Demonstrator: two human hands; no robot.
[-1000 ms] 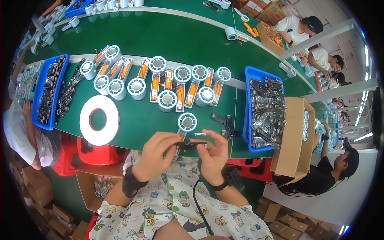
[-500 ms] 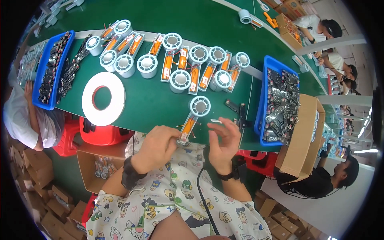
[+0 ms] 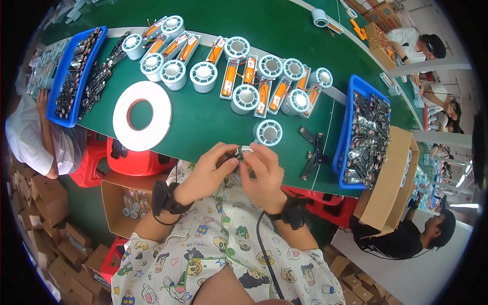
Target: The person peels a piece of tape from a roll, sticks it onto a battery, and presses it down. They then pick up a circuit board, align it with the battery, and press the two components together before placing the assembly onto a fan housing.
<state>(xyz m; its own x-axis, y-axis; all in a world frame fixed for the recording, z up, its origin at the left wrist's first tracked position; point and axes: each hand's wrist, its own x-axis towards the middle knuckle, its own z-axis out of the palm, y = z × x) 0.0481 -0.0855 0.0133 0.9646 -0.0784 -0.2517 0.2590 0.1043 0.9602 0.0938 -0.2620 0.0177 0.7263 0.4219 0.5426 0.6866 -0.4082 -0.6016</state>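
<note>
My left hand (image 3: 207, 170) is closed, thumb and fingers pinching a small dark part (image 3: 237, 153) that is mostly hidden. Against it, my right hand (image 3: 265, 178) pinches a small white strip (image 3: 247, 148) between its fingertips. The two hands nearly meet over the table edge. Just beyond my right fingers lies a pale blue round fan-like head (image 3: 268, 133); the handle seen with it earlier is covered by my hands. Farther off stand several similar units with round heads (image 3: 245, 97) and open handles holding orange battery cells (image 3: 229, 81).
A white tape roll (image 3: 158, 109) lies at the left on the green table (image 3: 190, 119). Blue trays (image 3: 65, 120) (image 3: 339, 147) of dark circuit boards flank the work area. Loose boards (image 3: 308, 170) lie at right, beside a cardboard box (image 3: 378, 203). Other people sit nearby.
My right hand has moved left and its white strip has come up to my left fingers. My left hand has come up from the handle's near end. The whole view has shifted slightly.
</note>
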